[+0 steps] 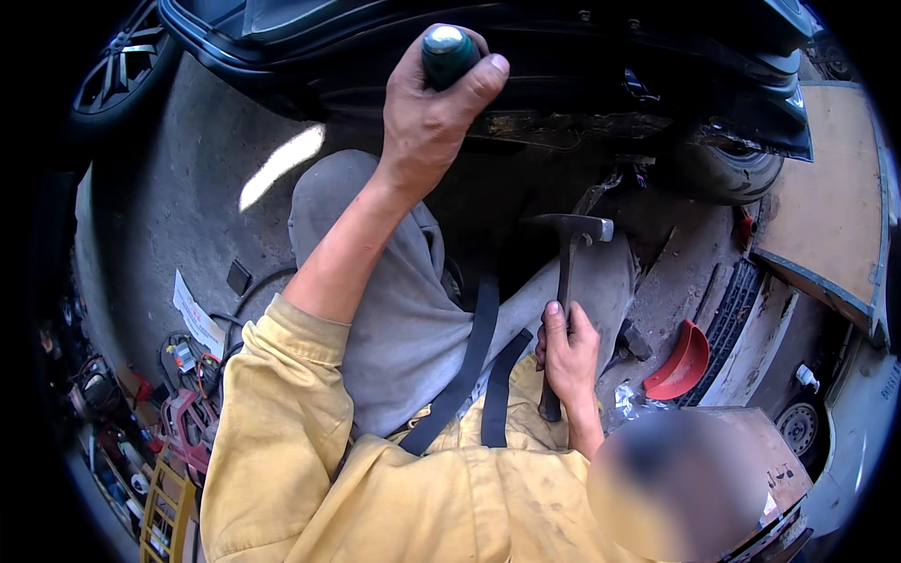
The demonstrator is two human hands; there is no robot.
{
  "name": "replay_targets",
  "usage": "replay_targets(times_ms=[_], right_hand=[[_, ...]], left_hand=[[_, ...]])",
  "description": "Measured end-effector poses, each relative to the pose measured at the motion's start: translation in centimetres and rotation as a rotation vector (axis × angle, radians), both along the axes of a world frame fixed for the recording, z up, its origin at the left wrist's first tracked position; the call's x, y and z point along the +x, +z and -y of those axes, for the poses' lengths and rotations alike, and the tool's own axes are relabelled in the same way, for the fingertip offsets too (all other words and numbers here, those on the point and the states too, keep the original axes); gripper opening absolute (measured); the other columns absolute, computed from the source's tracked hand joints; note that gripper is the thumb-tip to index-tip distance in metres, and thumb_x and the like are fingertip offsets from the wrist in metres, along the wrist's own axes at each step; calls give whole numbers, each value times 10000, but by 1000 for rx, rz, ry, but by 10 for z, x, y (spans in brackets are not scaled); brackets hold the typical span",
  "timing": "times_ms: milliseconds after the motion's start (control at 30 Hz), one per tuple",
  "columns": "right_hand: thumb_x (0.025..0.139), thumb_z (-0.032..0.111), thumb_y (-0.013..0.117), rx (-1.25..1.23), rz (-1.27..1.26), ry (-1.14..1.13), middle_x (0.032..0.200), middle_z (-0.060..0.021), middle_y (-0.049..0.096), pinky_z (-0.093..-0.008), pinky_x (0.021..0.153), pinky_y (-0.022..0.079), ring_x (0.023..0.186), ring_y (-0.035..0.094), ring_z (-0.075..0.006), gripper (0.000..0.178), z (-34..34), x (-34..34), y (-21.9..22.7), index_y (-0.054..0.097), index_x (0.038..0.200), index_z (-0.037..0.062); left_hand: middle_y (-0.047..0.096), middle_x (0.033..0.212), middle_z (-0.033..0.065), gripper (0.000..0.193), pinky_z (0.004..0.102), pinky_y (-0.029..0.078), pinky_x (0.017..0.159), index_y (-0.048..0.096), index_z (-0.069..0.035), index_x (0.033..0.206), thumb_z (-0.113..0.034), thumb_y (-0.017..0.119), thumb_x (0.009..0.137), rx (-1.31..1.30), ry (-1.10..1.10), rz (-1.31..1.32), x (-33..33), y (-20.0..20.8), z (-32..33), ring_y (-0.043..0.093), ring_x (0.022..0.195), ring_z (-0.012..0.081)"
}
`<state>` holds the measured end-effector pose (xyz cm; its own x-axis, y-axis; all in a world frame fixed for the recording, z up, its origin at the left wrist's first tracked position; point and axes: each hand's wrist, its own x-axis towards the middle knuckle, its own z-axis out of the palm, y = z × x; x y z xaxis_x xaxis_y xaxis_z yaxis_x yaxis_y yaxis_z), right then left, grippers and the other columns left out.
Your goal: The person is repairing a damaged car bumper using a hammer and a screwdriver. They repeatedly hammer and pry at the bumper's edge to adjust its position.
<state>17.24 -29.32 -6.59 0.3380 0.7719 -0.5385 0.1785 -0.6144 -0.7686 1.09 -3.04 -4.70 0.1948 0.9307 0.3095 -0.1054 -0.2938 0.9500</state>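
At the top centre, in front of the dark car body (563, 70), my left hand (432, 113) is wrapped round a dark green tool handle (449, 58) with a shiny metal cap. The handle's capped end faces up, and whatever extends from its other end is hidden. My right hand (571, 352), lower and to the right, is closed round the shaft of a hammer (567, 267). The hammer stands head up over my right leg, apart from the green handle. Its head has a square face on the right and a narrow pointed end on the left.
Tools and cables (192, 361) lie at the left, beside a yellow ladder-like frame (167, 502). A red curved piece (678, 361) rests on the floor at the right, near a black ribbed strip (730, 314). A tan panel (821, 188) stands beyond the car's wheel (727, 174).
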Motion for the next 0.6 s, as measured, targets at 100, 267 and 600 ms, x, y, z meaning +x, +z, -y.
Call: replay_targets(times_ms=[100,267,600], right_hand=[[1006,236,579,-6,276,146,619,-205,609,-475,555,474,577,636,-368,279,1,-1,-7,549,892,-17],[980,192,547,-12,628,415,969,-289,653,-533,715,525,825,668,-475,297,-28,-16,-27,549,1154,-49],[1061,331,510,282,-759,-358,1007,-133,630,-276,591,539,764,676,-172,444,-73,24,29,505,1313,-34]], left_hand=[[592,864,17,209,252,516,675,610,-96,1031,-231,724,920,63,-71,-162,17,6,20,610,770,118],[614,897,61,371,390,452,836,603,-102,1028,-92,817,724,360,-223,-381,39,-2,44,615,880,246],[569,972,92,515,449,433,923,559,-83,1079,-13,784,620,478,-358,-520,36,-21,69,578,976,314]])
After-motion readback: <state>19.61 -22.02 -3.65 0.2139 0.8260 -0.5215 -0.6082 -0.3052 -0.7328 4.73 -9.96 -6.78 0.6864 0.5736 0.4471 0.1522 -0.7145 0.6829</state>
